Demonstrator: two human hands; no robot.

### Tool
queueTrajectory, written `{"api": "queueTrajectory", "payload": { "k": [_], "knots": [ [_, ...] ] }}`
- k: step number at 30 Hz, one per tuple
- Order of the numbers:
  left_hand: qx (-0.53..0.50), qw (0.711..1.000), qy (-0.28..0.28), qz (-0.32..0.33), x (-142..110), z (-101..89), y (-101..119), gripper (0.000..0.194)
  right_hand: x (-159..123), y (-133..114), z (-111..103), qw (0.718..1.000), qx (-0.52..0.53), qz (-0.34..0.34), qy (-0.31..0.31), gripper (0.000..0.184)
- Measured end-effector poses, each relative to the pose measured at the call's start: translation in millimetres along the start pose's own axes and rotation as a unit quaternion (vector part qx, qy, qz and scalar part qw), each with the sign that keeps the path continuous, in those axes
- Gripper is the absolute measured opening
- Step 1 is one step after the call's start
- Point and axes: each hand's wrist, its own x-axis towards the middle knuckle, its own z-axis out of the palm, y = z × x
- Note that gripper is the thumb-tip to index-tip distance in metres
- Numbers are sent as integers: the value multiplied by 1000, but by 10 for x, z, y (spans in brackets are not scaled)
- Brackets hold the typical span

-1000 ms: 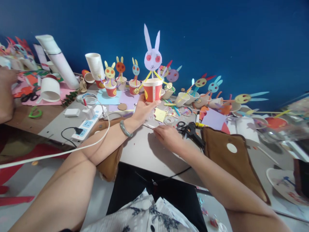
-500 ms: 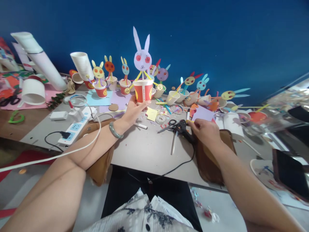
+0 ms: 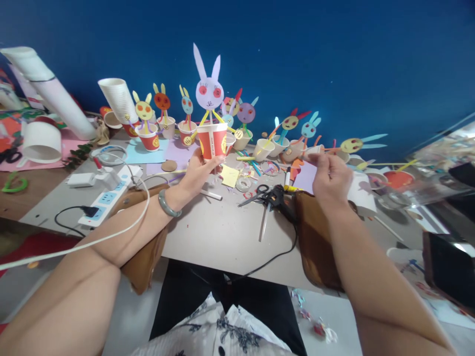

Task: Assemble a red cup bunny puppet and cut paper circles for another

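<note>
My left hand (image 3: 198,174) is wrapped round the lower part of a red-and-white paper cup (image 3: 213,141), held up above the table. A purple paper rabbit head (image 3: 210,95) on a stick rises from it, with yellow arms at the sides. My right hand (image 3: 331,175) is raised over the right side of the table, fingers pinched together; what they hold, if anything, I cannot make out. Below and left of it lie a black glue gun (image 3: 275,196), black scissors (image 3: 249,199) and a yellow tool (image 3: 293,188), close to purple paper (image 3: 305,179).
Several rabbit cups, including a yellow-headed rabbit (image 3: 143,110), line the blue wall. A power strip (image 3: 107,199) with cables lies left. A tape roll (image 3: 243,184) and yellow sticky notes (image 3: 229,175) lie mid-table. A phone (image 3: 447,267) is at right. A white cable crosses my left forearm.
My right hand has lifted away from the yellow tool beside the glue gun and moved up and right. My left hand still holds the cup; the whole view has shifted slightly.
</note>
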Motion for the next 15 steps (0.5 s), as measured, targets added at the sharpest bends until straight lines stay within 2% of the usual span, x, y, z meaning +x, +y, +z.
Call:
{"api": "queueTrajectory", "payload": {
  "k": [2, 5, 9, 11, 13, 15],
  "knots": [
    [-2, 1000, 8, -2, 3, 6, 13, 52, 8, -125, 15, 999, 48, 22, 1, 46],
    [-8, 1000, 20, -5, 4, 26, 41, 50, 39, -228, 85, 996, 72, 51, -35, 39],
    [-15, 999, 30, -15, 6, 34, 47, 44, 85, -241, 266, 987, 48, 86, -130, 29],
    [-19, 999, 38, -22, 12, 25, 34, 42, 79, -238, 350, 974, -22, 57, -217, 26],
    [-21, 999, 44, -24, 18, 12, 16, 41, 45, -240, 407, 951, -93, -16, -295, 27],
    [-20, 999, 44, -20, 25, 2, 2, 42, -7, -247, 435, 934, -121, -93, -324, 28]
  ]
}}
